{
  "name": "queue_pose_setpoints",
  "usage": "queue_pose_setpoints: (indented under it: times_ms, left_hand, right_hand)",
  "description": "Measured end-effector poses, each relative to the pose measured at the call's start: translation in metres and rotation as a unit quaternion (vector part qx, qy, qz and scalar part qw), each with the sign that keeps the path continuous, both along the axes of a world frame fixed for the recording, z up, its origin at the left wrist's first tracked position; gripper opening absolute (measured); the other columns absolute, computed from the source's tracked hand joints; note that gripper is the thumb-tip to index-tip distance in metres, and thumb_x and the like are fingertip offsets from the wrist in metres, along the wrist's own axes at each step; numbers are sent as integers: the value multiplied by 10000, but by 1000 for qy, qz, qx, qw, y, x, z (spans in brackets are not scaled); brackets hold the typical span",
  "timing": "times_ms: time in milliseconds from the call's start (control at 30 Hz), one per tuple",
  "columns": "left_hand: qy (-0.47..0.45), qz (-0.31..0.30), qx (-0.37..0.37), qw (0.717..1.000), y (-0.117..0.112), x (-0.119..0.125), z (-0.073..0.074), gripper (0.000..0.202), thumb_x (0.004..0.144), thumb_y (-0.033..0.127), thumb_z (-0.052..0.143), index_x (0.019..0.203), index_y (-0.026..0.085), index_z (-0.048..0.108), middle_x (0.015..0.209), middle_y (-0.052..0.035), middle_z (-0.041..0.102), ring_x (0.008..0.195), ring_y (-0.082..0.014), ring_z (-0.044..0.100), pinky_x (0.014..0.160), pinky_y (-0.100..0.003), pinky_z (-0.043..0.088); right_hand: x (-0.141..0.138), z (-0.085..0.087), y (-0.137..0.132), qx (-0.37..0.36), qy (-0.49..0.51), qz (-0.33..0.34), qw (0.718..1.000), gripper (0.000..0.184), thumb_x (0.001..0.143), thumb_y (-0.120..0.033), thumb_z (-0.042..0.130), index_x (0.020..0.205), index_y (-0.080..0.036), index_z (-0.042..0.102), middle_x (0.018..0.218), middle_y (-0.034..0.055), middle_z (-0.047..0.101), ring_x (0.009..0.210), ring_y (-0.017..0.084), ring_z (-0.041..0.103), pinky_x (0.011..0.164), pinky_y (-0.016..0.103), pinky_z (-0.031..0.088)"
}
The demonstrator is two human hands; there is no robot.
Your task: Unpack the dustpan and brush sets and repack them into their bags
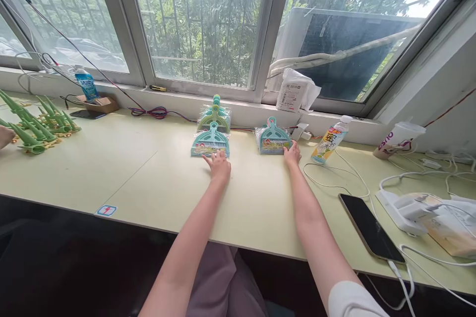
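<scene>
Two lots of mini dustpan and brush sets in clear plastic wrap lie on the pale table. A turquoise dustpan and brush set (210, 139) is at the front of the left group, with a yellow-green dustpan (216, 121) and more turquoise behind it. My left hand (220, 167) rests at its lower right edge, fingers spread. To the right lies another turquoise dustpan and brush set (274, 137); whether others lie under it I cannot tell. My right hand (293, 154) grips its lower right corner, the fingertips partly hidden.
Green spiky plastic pieces (35, 126) stand at the far left beside another person's hand (5, 136). Rightward are a drink bottle (330, 139), a plastic cup (397, 139), a phone (372, 228) and a power strip (399, 213) with cables. A white package (295, 91) stands on the sill.
</scene>
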State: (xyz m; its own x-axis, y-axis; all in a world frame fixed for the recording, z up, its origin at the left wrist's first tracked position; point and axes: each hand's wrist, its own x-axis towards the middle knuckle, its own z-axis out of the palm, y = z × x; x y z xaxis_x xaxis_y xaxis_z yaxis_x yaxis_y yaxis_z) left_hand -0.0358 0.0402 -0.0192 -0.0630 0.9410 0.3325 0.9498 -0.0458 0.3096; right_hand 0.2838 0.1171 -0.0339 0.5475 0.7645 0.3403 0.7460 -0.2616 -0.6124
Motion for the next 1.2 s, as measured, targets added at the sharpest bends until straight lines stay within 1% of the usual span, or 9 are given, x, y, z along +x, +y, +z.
queue_pose_setpoints:
  times_ms: [233,400,500,600,733,833,933,1000,1200]
  left_hand:
    - [-35,-77,33,996,-8,6,11,354,863,157,401,1144,186,613,1037,-98,666,1101,-261,543,1168,-509,81]
    - [-93,-195,1,976,-15,9,14,319,839,144,449,1087,184,647,913,-80,678,1000,-233,593,984,-361,404]
    - [-125,-280,-29,951,-22,12,13,295,819,159,483,1040,207,674,848,-49,681,917,-219,619,882,-324,459]
    - [-144,-333,-38,931,-27,16,15,250,821,171,498,973,219,690,897,-31,695,905,-197,626,890,-308,457]
    - [-146,-226,30,963,-26,12,22,255,848,143,465,953,235,679,1044,-33,674,1080,-201,570,1058,-361,349]
    - [-178,-7,89,980,-17,-4,26,286,851,131,461,1054,235,633,1236,-63,579,1234,-228,465,1139,-434,224]
    - [-230,183,49,954,-6,-25,25,442,802,139,548,1239,196,507,1405,-139,417,1322,-291,370,1105,-469,271]
    - [-261,205,3,943,0,-34,22,541,790,153,587,1305,163,422,1416,-181,392,1316,-302,381,1061,-433,340]
    - [-333,118,-25,935,6,-36,15,651,783,87,597,1346,169,278,1302,-183,521,1260,-253,478,998,-357,402]
  right_hand:
    - [-29,13,-41,113,-75,-55,989,487,918,-323,344,1379,-167,341,1428,178,402,1298,299,363,970,443,348]
    - [-89,17,-84,57,-124,155,978,410,965,-330,255,1139,-201,603,1216,111,619,1151,234,510,988,382,308]
    - [-122,14,-102,5,-114,263,958,411,963,-368,286,1138,-229,631,1176,76,661,1130,227,537,974,355,323]
    - [-132,12,-110,9,-125,293,948,376,949,-340,324,1127,-250,644,1198,57,653,1161,223,527,996,350,310]
    - [-119,9,-104,-10,-49,209,977,376,918,-277,319,1022,-230,677,1142,50,667,1103,217,556,958,345,362]
    - [-108,5,-95,-41,-2,178,983,385,881,-250,341,1101,-211,655,1200,51,642,1137,217,535,966,328,384]
    - [-105,2,-88,-43,-21,142,989,476,850,-233,373,1294,-203,540,1387,63,514,1255,237,451,1022,348,361]
    - [-103,0,-84,-63,-37,126,989,543,848,-233,370,1386,-209,446,1475,60,416,1323,250,386,1061,381,333]
    - [-88,-4,-61,-141,-80,117,980,567,908,-314,318,1469,-234,326,1580,35,214,1451,258,175,1152,481,182]
